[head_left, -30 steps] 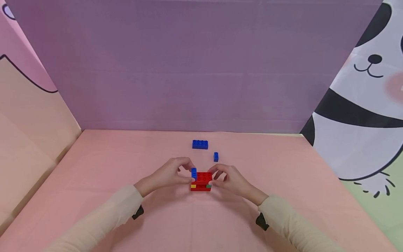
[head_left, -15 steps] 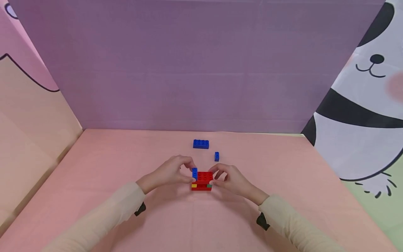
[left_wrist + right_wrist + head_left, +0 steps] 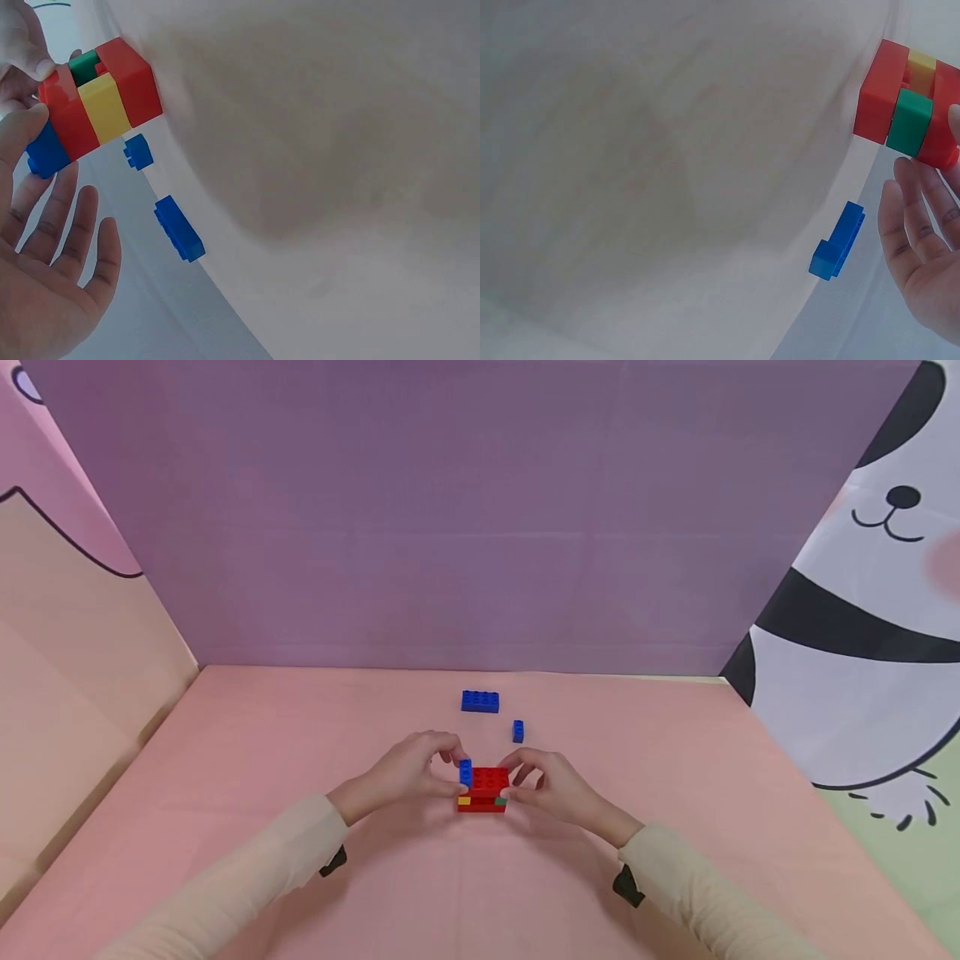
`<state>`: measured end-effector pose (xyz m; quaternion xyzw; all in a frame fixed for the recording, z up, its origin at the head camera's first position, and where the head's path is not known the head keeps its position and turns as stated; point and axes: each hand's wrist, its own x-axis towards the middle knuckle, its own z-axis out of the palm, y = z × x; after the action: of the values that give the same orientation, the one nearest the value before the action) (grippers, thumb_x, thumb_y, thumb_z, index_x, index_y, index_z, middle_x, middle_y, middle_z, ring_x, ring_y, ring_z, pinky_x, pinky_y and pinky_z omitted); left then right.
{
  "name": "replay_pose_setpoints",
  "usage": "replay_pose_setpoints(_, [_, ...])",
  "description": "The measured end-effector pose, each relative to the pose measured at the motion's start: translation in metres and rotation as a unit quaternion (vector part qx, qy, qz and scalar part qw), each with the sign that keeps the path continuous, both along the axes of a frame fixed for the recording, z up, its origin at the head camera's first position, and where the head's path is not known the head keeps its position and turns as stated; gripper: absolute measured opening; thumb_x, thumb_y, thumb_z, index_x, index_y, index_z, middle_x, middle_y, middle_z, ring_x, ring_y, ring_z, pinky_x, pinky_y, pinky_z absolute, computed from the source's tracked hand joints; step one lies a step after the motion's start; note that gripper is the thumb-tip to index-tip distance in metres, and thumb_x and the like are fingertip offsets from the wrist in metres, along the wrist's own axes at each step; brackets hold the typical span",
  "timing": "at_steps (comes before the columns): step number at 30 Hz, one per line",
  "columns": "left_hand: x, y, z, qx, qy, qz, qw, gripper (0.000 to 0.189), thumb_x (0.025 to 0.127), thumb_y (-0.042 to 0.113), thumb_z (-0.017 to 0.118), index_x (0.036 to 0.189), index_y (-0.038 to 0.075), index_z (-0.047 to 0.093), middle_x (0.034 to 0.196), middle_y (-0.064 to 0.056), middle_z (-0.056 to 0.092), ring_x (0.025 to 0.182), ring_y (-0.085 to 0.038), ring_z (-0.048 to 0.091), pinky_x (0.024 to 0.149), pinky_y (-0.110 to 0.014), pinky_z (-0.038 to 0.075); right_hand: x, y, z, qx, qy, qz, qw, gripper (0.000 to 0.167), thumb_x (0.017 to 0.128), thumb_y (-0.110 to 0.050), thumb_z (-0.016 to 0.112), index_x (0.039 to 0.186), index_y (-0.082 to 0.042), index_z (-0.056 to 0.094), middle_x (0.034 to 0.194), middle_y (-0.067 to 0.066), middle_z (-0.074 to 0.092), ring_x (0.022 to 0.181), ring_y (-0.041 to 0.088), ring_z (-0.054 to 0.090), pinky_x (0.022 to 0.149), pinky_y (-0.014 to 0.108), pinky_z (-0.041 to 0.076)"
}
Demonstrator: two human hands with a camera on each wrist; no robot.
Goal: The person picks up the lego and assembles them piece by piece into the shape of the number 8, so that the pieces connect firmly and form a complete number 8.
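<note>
A small stack of toy building bricks stands on the pink table between both hands. Its lower red brick (image 3: 482,808) carries a yellow brick (image 3: 105,109) at the left end and a green brick (image 3: 910,123) at the right. Across these two lies the upper red brick (image 3: 491,779). On its left end sits a small blue brick (image 3: 466,772), which my left hand (image 3: 408,768) pinches between thumb and index finger; the other fingers spread loosely. My right hand (image 3: 555,789) holds the right end of the upper red brick with thumb and fingers.
Behind the stack, a larger blue brick (image 3: 480,701) lies on the pink table (image 3: 300,710). Nearer and slightly right of it is another small blue brick (image 3: 518,731). A purple backdrop (image 3: 465,527) rises at the table's far edge.
Both hands keep their hold on the stack with almost no movement. The whole head view has shifted very slightly.
</note>
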<state>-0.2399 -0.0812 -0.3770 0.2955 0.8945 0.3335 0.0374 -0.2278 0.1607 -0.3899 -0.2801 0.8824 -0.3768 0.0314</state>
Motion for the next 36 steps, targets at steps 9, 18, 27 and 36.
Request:
replay_pose_setpoints(9, [-0.0020, -0.0013, -0.0029, 0.015, -0.009, -0.012, 0.9998, 0.029, 0.073, 0.028, 0.076, 0.096, 0.021, 0.060, 0.094, 0.006, 0.062, 0.096, -0.019, 0.056, 0.082, -0.035, 0.048, 0.0006, 0.0004, 0.0001, -0.005, -0.005, -0.003, 1.0000, 0.031, 0.080, -0.018, 0.070, 0.108, -0.010, 0.060, 0.103, 0.007, 0.064, 0.086, 0.022, 0.061, 0.064, 0.027, 0.052])
replay_pose_setpoints(18, [-0.0036, -0.0018, -0.0028, 0.031, -0.017, -0.038, 0.9987, 0.031, 0.075, 0.026, 0.075, 0.100, 0.018, 0.058, 0.096, 0.005, 0.062, 0.096, -0.019, 0.057, 0.084, -0.037, 0.048, -0.0003, 0.0018, -0.0013, -0.012, 0.010, 0.000, 0.9999, 0.029, 0.079, -0.017, 0.071, 0.106, -0.011, 0.061, 0.100, 0.006, 0.065, 0.084, 0.023, 0.062, 0.062, 0.032, 0.053])
replay_pose_setpoints(27, [-0.0031, -0.0011, 0.0029, 0.032, -0.028, -0.037, 0.9984, 0.035, 0.075, 0.027, 0.075, 0.103, 0.016, 0.058, 0.099, 0.003, 0.062, 0.099, -0.024, 0.056, 0.086, -0.044, 0.047, 0.0014, 0.0003, 0.0019, -0.007, -0.005, 0.002, 1.0000, 0.029, 0.080, -0.016, 0.070, 0.107, -0.010, 0.061, 0.103, 0.008, 0.064, 0.087, 0.024, 0.062, 0.064, 0.024, 0.051])
replay_pose_setpoints(36, [-0.0044, 0.0005, 0.0048, 0.048, -0.022, -0.033, 0.9981, 0.031, 0.075, 0.027, 0.075, 0.100, 0.017, 0.060, 0.099, 0.003, 0.064, 0.099, -0.026, 0.058, 0.085, -0.046, 0.048, 0.0013, 0.0008, 0.0009, -0.008, -0.008, 0.000, 0.9999, 0.029, 0.080, -0.015, 0.069, 0.108, -0.009, 0.060, 0.103, 0.009, 0.064, 0.088, 0.024, 0.061, 0.064, 0.024, 0.051])
